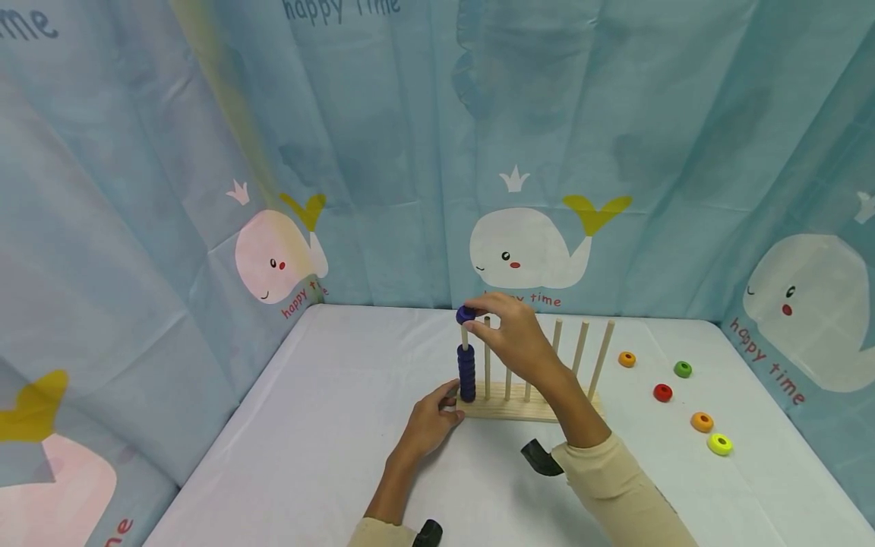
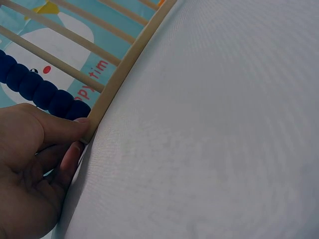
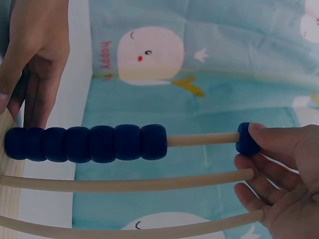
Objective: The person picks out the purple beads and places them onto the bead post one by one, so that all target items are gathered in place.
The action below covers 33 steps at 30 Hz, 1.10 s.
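A wooden peg rack (image 1: 509,410) with several upright pegs stands on the white table. Dark blue beads (image 3: 102,144) are stacked on its leftmost peg, from the base to past halfway. My right hand (image 1: 516,338) pinches one more blue bead (image 3: 247,139) between thumb and fingers at the top of that peg, above a bare stretch of wood. At the left end of the base, my left hand (image 1: 429,422) grips the edge (image 2: 94,119) with its thumb and fingers. The other pegs (image 3: 134,185) that I can see carry no beads.
Loose beads lie right of the rack: an orange bead (image 1: 627,359), a green bead (image 1: 683,369), a red bead (image 1: 662,393), another orange bead (image 1: 702,422) and a yellow bead (image 1: 720,444). Whale-printed blue cloth (image 1: 390,251) hangs behind and beside the white table (image 1: 328,425).
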{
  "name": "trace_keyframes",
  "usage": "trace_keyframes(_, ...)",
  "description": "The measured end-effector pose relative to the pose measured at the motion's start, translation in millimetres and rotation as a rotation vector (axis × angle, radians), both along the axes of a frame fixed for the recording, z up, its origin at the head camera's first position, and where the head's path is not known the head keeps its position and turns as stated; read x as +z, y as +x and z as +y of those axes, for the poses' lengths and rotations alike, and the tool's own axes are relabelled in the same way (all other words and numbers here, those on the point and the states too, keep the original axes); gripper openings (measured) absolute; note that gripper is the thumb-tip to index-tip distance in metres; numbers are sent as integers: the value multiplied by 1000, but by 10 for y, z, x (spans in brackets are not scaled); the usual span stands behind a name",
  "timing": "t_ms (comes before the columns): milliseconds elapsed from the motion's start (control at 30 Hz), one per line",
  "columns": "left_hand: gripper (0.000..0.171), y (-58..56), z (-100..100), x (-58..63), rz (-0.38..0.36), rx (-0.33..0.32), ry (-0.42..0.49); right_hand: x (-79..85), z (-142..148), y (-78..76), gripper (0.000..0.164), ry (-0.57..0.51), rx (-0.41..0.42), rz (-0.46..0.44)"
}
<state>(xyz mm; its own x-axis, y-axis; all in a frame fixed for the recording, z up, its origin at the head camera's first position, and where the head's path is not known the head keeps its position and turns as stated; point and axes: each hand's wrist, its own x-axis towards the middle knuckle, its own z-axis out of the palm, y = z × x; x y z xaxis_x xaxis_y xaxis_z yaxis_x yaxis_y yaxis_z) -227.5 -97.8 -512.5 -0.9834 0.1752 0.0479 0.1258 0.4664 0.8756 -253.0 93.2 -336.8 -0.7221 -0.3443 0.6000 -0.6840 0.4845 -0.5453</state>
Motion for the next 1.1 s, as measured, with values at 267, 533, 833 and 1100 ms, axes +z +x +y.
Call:
trace_keyframes(267, 57, -7, 8, -7, 13, 0, 8, 6, 25, 25, 32, 17, 2, 40)
trace_keyframes(533, 57, -19, 21, -8, 22, -9, 14, 35, 242, 105, 34, -25, -14, 90)
trace_keyframes(833, 57, -46, 51, -28, 20, -18, 21, 19, 734, 206, 35, -16, -124, 133)
trace_keyframes(1100, 57, -36, -16, 43, 27, -25, 77, -55, 1358, 283, 33, -12, -271, 123)
